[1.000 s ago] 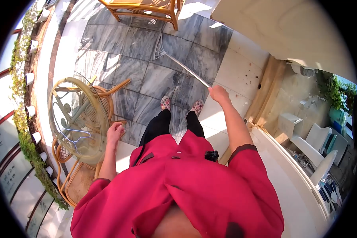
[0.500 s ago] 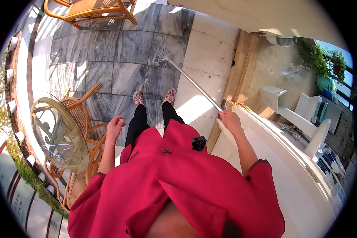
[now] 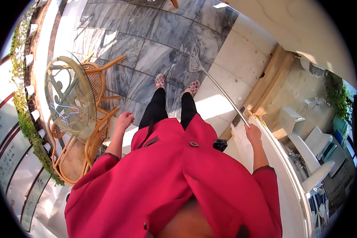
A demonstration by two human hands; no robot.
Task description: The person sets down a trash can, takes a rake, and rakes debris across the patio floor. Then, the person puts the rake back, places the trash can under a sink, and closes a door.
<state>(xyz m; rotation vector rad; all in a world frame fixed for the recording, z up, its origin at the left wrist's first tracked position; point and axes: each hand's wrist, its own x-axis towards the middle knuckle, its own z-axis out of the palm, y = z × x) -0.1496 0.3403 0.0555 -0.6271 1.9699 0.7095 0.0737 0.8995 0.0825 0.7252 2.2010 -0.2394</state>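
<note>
A person in a red jacket (image 3: 154,170), seen from their own eye level looking down, stands in sunlight to the right of a round glass table (image 3: 89,109), which is the landmark for everything here. Well to the right of that table, the person's right hand (image 3: 253,133) is wrapped around the upper end of a long, thin metal pole, the handle of a fan-shaped rake (image 3: 226,95). The rake slants away from the hand, back towards the table's side, and its pale, spread tines (image 3: 195,64) lie over the grey marble floor (image 3: 156,53), farther from the table than the patterned shoes (image 3: 160,81) are. The left hand (image 3: 125,119) hangs in the air just right of the table, its fingers loosely bent and slightly apart, near the rattan chair (image 3: 100,79) that stands against the table's right side. A second rattan chair (image 3: 73,160) sits on the table's near side. A pale blue wire hanger (image 3: 63,112) shows at the glass; whether it lies on top or below, I cannot tell. Left of the table runs a strip of green plants (image 3: 27,127) with small white pots (image 3: 30,90). Far to the table's right, past a low white wall, are white containers (image 3: 291,119).
</note>
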